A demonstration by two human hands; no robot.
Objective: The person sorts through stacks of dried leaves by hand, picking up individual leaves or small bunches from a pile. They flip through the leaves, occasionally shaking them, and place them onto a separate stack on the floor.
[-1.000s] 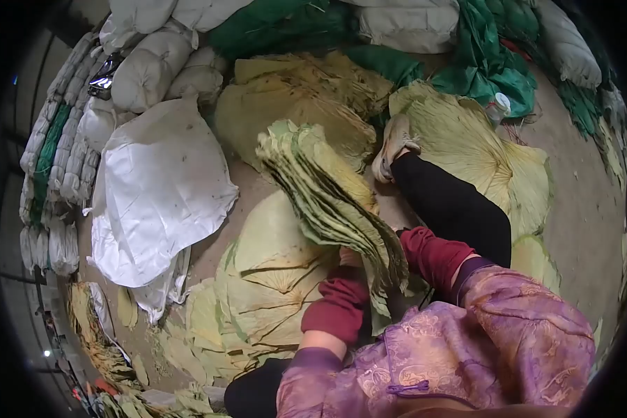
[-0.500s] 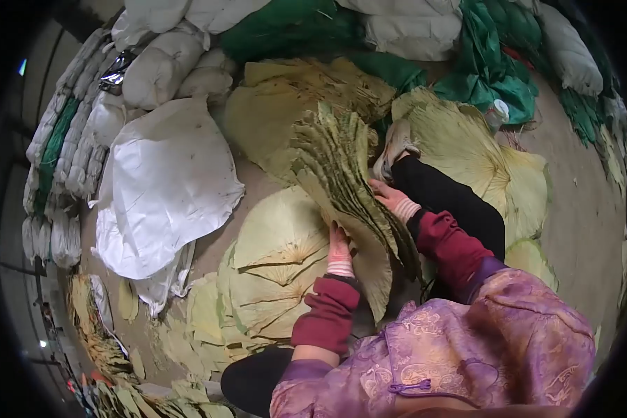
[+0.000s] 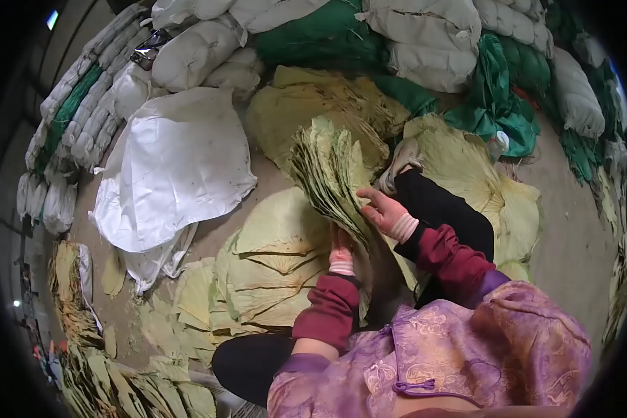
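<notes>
A thick upright stack of dried, folded lotus leaves point(image 3: 324, 167) stands between my hands, its layered edges fanned at the top. My left hand point(image 3: 341, 252), in a pinkish glove, grips it low on the near left side, with the fingers partly hidden by the leaves. My right hand point(image 3: 389, 214) holds the stack's right edge with the fingers bent against it. Beneath and left of the stack lies a flat pile of pale green folded leaves point(image 3: 275, 240) with brown creases.
Browner leaves point(image 3: 320, 111) are heaped ahead, and more pale leaves point(image 3: 460, 164) lie beyond my right leg. A white sheet point(image 3: 177, 164) covers floor on the left. White sacks point(image 3: 195, 56) and green sacks point(image 3: 327, 38) line the back. Loose leaves point(image 3: 118, 390) sit at lower left.
The stack has become more upright and looks thinner, with its lower part less visible. My right hand has shifted slightly left and down along its edge. The camera view has tilted a little.
</notes>
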